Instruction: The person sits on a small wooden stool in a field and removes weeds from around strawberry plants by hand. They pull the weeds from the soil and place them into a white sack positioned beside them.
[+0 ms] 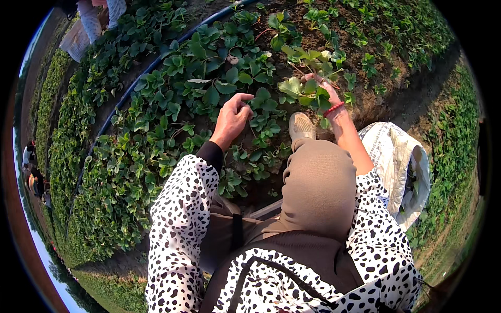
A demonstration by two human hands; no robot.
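Note:
My left hand (232,120) hovers over the leafy strawberry plants (219,84). Its index finger points out while the others curl, and I see nothing in it. A red bead bracelet (334,109) circles the wrist of my right hand (328,90). That hand is closed around the stems of some uprooted-looking strawberry plants (313,92), whose leaves hide part of the palm and fingers. Beyond it, reddish-brown soil (305,23) shows between small plants. My beige mesh shoe (302,126) rests on the ground just below the held plants.
An open white woven sack (385,146) bearing printing stands right of my knee, with leaves inside. A dark blue hose (135,84) curves through the bed at left. Another person (92,23) works at upper left. A furrow (422,90) runs along the right.

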